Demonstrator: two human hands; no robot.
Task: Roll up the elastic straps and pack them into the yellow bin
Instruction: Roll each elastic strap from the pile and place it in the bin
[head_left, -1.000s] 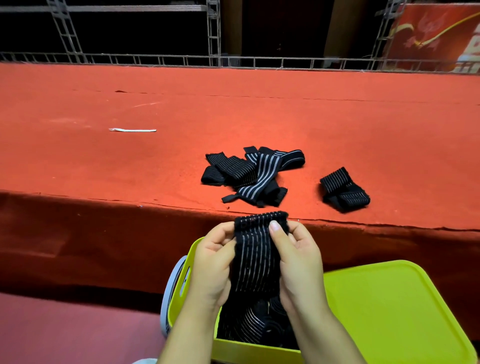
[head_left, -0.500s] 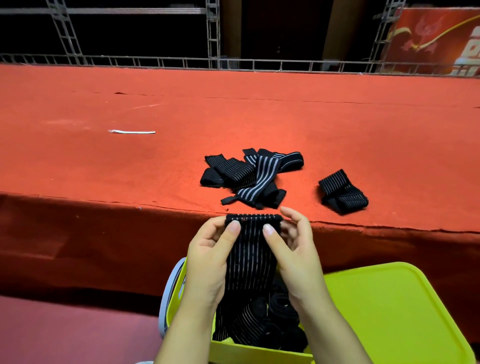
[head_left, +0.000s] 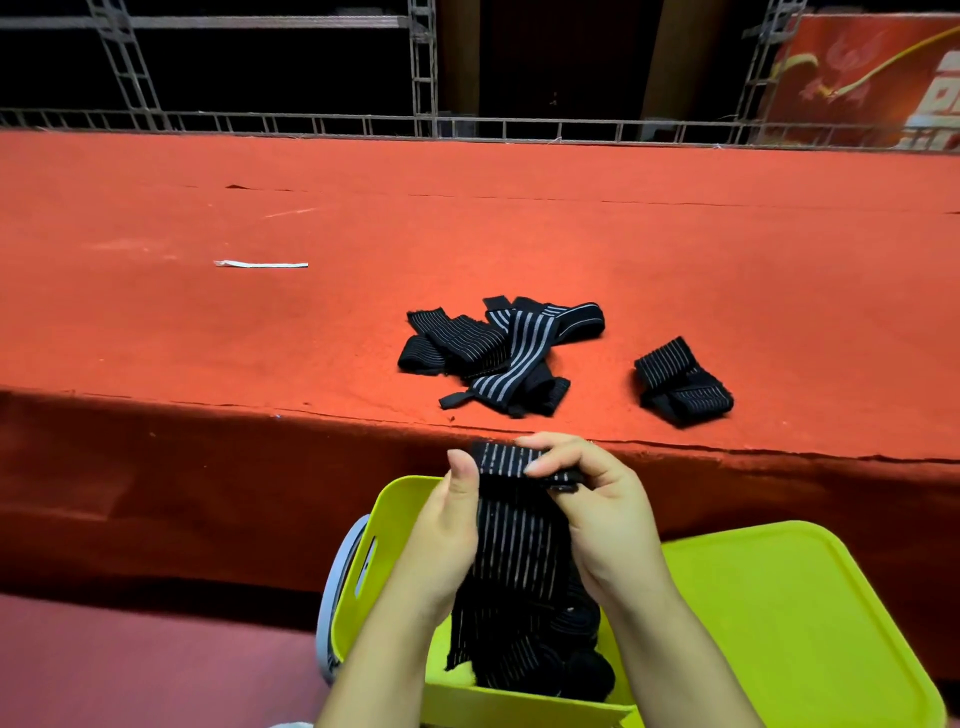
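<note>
Both my hands hold one black striped elastic strap above the yellow bin. My left hand grips its left edge, thumb up at the top. My right hand pinches the top end, which is folded over into a short first turn. The rest of the strap hangs down into the bin, where dark rolled straps lie. A pile of loose straps and one separate folded strap lie on the red table just beyond my hands.
The bin's yellow lid lies to the right of the bin. A thin white strip lies on the table at the left. A metal truss railing runs along the table's far edge.
The strap's top end has been folded over toward me and the fold has tightened. My right fingers have come over the top edge; both hands sit slightly lower.
</note>
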